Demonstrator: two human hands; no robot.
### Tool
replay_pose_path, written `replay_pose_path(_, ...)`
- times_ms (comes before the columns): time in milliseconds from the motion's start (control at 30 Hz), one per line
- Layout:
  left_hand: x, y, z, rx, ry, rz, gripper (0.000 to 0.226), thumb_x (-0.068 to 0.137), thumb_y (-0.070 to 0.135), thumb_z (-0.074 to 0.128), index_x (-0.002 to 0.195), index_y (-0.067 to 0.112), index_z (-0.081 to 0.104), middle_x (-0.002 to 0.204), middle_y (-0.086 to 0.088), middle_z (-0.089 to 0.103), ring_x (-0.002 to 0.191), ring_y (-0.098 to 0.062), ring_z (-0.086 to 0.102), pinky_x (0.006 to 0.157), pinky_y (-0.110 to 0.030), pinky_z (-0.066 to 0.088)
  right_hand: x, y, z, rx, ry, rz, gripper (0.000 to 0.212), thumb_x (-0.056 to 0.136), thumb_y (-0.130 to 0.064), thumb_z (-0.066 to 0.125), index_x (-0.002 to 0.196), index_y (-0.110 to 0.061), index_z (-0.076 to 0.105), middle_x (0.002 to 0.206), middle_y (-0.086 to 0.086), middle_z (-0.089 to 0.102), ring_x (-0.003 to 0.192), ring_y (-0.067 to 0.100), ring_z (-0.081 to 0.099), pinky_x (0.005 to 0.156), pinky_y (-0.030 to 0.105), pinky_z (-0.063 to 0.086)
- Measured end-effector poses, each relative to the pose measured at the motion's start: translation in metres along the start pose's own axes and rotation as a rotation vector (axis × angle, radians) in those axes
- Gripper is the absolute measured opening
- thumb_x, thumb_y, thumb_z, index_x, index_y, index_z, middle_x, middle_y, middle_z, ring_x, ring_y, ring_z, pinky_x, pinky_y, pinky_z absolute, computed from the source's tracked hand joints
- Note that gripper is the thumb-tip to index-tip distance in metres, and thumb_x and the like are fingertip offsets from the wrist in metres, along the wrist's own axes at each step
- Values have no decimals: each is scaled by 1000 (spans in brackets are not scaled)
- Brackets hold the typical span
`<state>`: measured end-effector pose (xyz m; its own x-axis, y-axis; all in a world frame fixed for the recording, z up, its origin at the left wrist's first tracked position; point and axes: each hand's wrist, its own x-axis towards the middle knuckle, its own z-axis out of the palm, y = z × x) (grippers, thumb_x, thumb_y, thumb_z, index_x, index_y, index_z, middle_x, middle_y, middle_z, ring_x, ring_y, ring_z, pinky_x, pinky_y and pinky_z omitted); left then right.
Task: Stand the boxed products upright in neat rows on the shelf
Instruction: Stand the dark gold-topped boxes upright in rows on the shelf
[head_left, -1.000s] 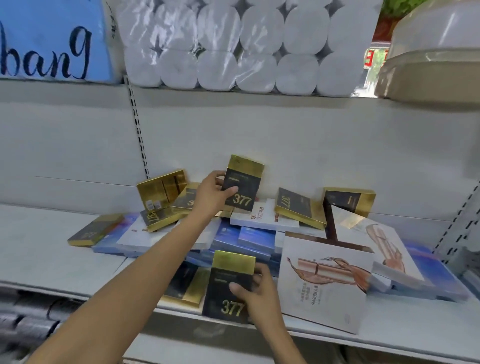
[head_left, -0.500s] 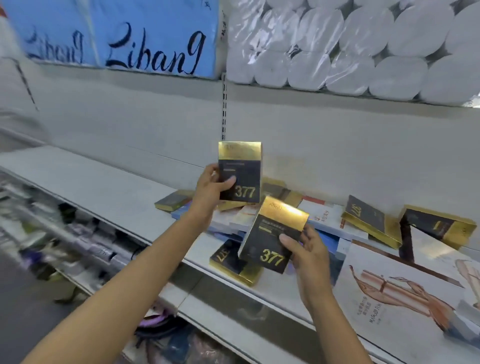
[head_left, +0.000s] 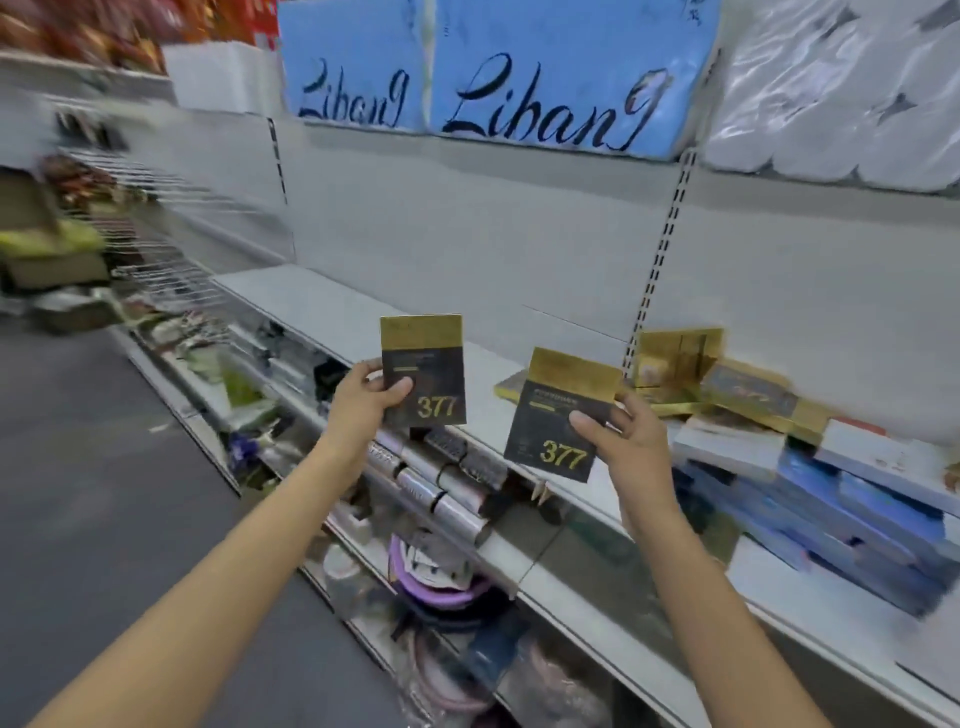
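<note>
Nearest, at frame centre: left hand (head_left: 363, 402) pinching one black-and-gold "377" box (head_left: 423, 370) upright, thumb across its face; just right of it, right hand (head_left: 626, 441) gripping a second "377" box (head_left: 563, 415), tilted, fingers curled round its edge. Both boxes held in the air, above the front edge of the white shelf (head_left: 332, 306). Farther back at right, a jumbled pile of boxes (head_left: 769, 441) lying flat or askew. No upright row visible yet; by the look of it, barely begun, nearly all left to stand.

"377" boxes (head_left: 423, 371); "Libang" packs (head_left: 561, 78)
</note>
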<state>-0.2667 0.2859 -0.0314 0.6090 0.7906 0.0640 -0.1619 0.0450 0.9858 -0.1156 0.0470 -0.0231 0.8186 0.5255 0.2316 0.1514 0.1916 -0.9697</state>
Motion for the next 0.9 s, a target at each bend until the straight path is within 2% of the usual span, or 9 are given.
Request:
replay_pose_path(67, 0, 2, -42, 23, -12, 4, 34, 96, 5, 64, 128, 8, 55, 116, -9, 74, 103, -26, 72, 88, -34, 56, -1, 7, 35, -23, -26, 25, 38, 87, -9, 75, 120, -20, 60, 115, -8, 68, 111, 6, 65, 95, 30, 53)
replay_pose_path(133, -2, 2, -81, 30, -14, -7, 30, 95, 5, 66, 122, 14, 58, 111, -6, 76, 98, -23, 74, 79, -29, 55, -3, 10, 72, -38, -47, 43, 33, 89, -2, 71, 117, -16, 61, 107, -12, 68, 90, -11, 66, 77, 13, 53)
replay_pose_path(200, -2, 2, -115, 23, 2, -20, 28, 94, 4, 67, 118, 16, 60, 107, -5, 78, 93, -22, 75, 78, -31, 57, -4, 13, 107, -50, -63, 48, 31, 89, 1, 69, 116, -11, 62, 103, -9, 69, 78, -15, 66, 63, 7, 50)
replay_pose_path(300, 0, 7, -160, 33, 39, -18, 27, 92, 1, 67, 112, 18, 61, 100, -1, 79, 91, -22, 75, 89, -42, 56, 0, 14, 156, -62, -94, 62, 30, 88, 2, 70, 114, -11, 64, 100, -6, 71, 76, -11, 68, 61, 9, 51)
replay_pose_path(367, 4, 10, -186, 24, 63, -13, 26, 92, 0, 67, 110, 17, 61, 98, 0, 79, 84, -19, 76, 88, -45, 55, 4, 15, 185, -67, -124, 75, 30, 88, 0, 71, 115, -12, 64, 102, -3, 73, 80, -4, 71, 63, 13, 54)
replay_pose_path(533, 21, 11, -235, -9, 108, -7, 30, 93, -2, 65, 119, 13, 59, 106, -3, 77, 86, -14, 76, 69, -26, 62, 24, 21, 246, -64, -187, 89, 30, 88, -2, 71, 114, -14, 64, 105, 1, 76, 86, 10, 75, 65, 23, 59)
replay_pose_path(667, 47, 6, -262, -17, 149, -5, 31, 93, 0, 66, 119, 14, 59, 107, -3, 77, 87, -14, 76, 70, -24, 61, 50, 37, 284, -65, -251, 103, 33, 91, 6, 64, 119, -11, 62, 110, 6, 74, 96, 21, 73, 79, 38, 63)
replay_pose_path(767, 72, 3, -279, -14, 165, 1, 30, 94, 1, 66, 120, 13, 58, 103, 0, 79, 88, -14, 76, 72, -25, 59, 76, 51, 311, -78, -312, 60, 35, 91, 9, 61, 120, -11, 62, 114, 8, 73, 102, 23, 71, 86, 36, 61)
replay_pose_path(900, 115, 6, -300, 0, 213, 11, 28, 94, 3, 67, 118, 13, 58, 104, -3, 79, 87, -17, 77, 77, -32, 60, 118, 64, 348, -62, -380, 23, 33, 92, 5, 63, 121, -11, 63, 112, 4, 74, 98, 16, 73, 75, 23, 58)
